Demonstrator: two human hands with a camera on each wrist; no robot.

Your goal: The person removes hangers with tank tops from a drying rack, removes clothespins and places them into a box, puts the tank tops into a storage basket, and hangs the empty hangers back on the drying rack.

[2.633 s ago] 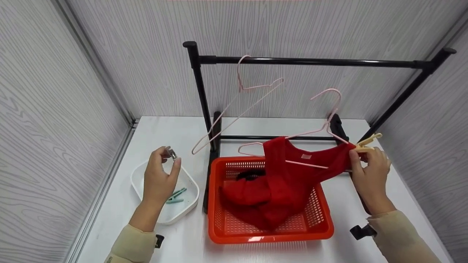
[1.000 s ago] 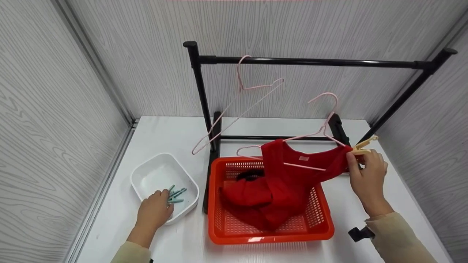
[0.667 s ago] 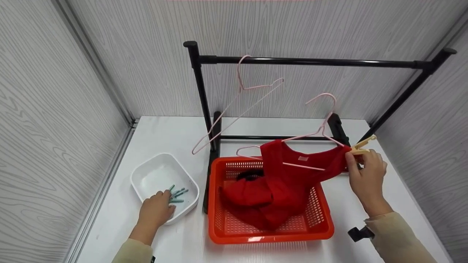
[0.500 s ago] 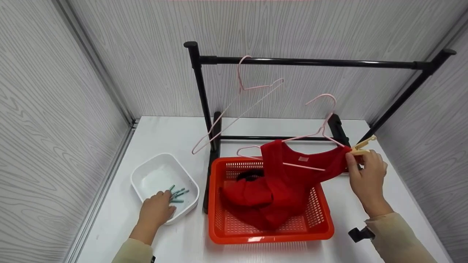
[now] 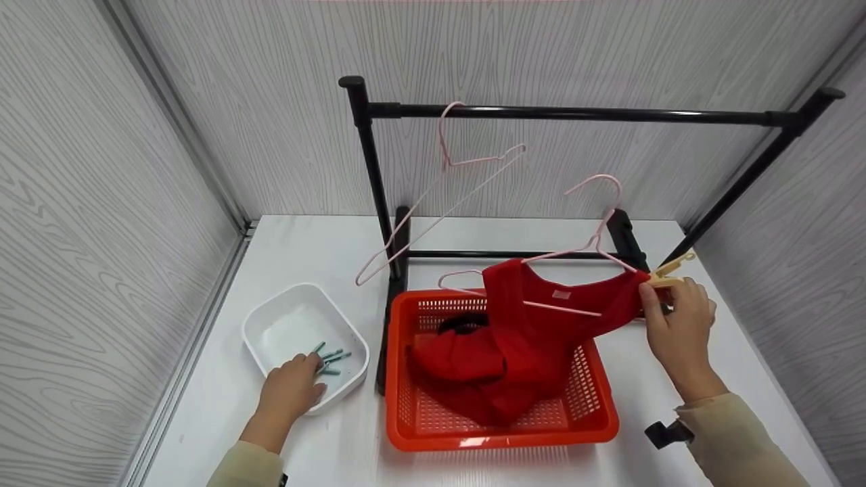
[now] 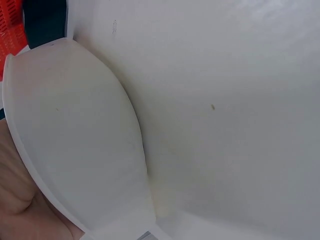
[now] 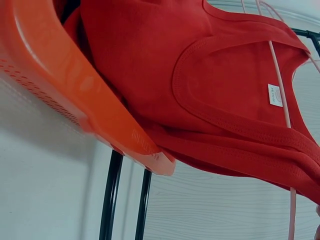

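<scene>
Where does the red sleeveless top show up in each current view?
Head: centre to right, the red sleeveless top lies partly in the orange plastic basket.
Left wrist: not in the picture.
Right wrist: across the upper middle and right, red sleeveless top.
Shared landmark: orange plastic basket, at left in both wrist views.

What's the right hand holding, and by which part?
The right hand pinches the red top by a shoulder strap; whether it grips the yellow clip too is unclear.
</scene>
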